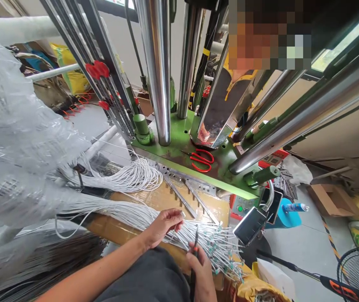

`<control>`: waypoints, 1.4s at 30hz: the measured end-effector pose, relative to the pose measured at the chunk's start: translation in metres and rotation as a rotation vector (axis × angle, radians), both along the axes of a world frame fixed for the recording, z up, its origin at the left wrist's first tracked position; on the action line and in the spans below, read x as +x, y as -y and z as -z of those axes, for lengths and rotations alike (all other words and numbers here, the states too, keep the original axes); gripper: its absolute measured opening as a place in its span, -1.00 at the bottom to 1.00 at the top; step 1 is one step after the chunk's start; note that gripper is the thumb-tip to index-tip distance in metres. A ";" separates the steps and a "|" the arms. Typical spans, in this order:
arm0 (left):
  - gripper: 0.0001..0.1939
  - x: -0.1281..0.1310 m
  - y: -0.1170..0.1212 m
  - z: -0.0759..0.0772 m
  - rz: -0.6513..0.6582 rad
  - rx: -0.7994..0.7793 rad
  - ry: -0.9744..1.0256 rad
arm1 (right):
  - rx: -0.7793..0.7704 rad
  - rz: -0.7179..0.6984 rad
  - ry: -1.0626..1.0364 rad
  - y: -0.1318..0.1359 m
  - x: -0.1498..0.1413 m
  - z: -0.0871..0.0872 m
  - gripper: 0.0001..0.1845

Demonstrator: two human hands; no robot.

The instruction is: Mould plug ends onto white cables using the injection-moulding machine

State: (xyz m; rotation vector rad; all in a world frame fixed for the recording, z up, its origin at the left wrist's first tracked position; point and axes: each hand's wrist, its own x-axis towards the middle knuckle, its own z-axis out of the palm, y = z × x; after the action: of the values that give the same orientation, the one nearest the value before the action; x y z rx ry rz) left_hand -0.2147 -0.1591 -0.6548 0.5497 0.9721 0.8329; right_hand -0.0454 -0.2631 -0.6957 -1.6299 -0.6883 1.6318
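My left hand (163,225) pinches the end of a white cable, with a small white tip (183,214) showing between thumb and fingers. To its right, my right hand (202,264) is closed around a slim dark pen-like tool (196,249) with an orange band. The tool's narrow point is up, a short way from the left fingertips; its exact kind I cannot make out. Under and beyond both hands lies a thick bundle of white cables (129,212). Many of their ends (220,247) carry small greenish connectors and fan out at the right.
Behind stands a green machine base (179,132) with steel columns (157,75) and red-handled scissors (202,159) on it. Two metal strips (179,195) lie on the cardboard-covered table. A phone-like device (249,225) is at right. A wrapped stack (19,126) rises at left.
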 end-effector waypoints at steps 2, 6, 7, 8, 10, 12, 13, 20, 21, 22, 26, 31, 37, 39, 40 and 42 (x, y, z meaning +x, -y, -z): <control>-0.63 0.001 -0.002 0.004 -0.021 0.020 -0.041 | 0.026 -0.004 0.131 -0.013 0.006 -0.005 -0.47; -0.63 0.011 -0.007 0.013 -0.079 0.064 -0.104 | 0.292 -0.270 0.852 -0.051 0.028 -0.010 -0.55; -0.63 0.012 -0.008 0.015 -0.113 0.073 -0.112 | 0.338 -0.326 0.997 -0.060 0.030 -0.008 -0.54; -0.63 0.013 -0.008 0.017 -0.155 0.079 -0.119 | 0.368 -0.377 1.091 -0.069 0.030 -0.007 -0.54; -0.63 0.008 -0.011 0.020 -0.249 0.083 -0.132 | 0.417 -0.479 1.150 -0.082 0.019 -0.002 -0.58; -0.62 -0.002 -0.016 0.022 -0.333 0.087 -0.137 | 0.473 -0.573 1.124 -0.089 0.001 0.002 -0.63; -0.62 -0.009 -0.021 0.023 -0.368 0.089 -0.136 | 0.509 -0.617 1.113 -0.091 -0.009 0.003 -0.63; -0.61 -0.040 -0.063 0.011 -0.424 0.124 -0.111 | 0.503 -0.602 1.257 -0.119 0.003 0.010 -0.59; -0.60 -0.038 -0.068 0.010 -0.395 0.120 -0.110 | 0.455 -0.580 1.305 -0.123 0.015 0.013 -0.55; -0.60 -0.036 -0.072 0.012 -0.361 0.115 -0.111 | 0.412 -0.573 1.344 -0.126 0.026 0.016 -0.51; -0.57 -0.021 -0.087 0.027 -0.228 0.110 -0.131 | 0.346 -0.643 1.419 -0.134 0.056 0.026 -0.50; -0.56 -0.024 -0.097 0.044 -0.127 0.169 -0.165 | 0.303 -0.686 1.482 -0.130 0.053 0.017 -0.56; -0.56 -0.038 -0.108 0.051 -0.039 0.258 -0.213 | 0.207 -0.736 1.529 -0.105 0.020 0.003 -0.54; -0.56 -0.036 -0.113 0.057 -0.017 0.266 -0.230 | 0.179 -0.736 1.564 -0.105 0.015 -0.001 -0.54; -0.55 -0.034 -0.116 0.061 -0.006 0.267 -0.238 | 0.167 -0.728 1.582 -0.107 0.016 -0.004 -0.54; -0.54 -0.026 -0.120 0.069 0.016 0.266 -0.253 | 0.149 -0.715 1.605 -0.115 0.021 -0.009 -0.54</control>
State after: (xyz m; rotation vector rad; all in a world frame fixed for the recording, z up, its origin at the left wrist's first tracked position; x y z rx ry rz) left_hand -0.2411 -0.0387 -0.7233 0.9072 1.0920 0.8986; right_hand -0.0243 -0.1481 -0.6870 -2.5115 -2.2451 0.1818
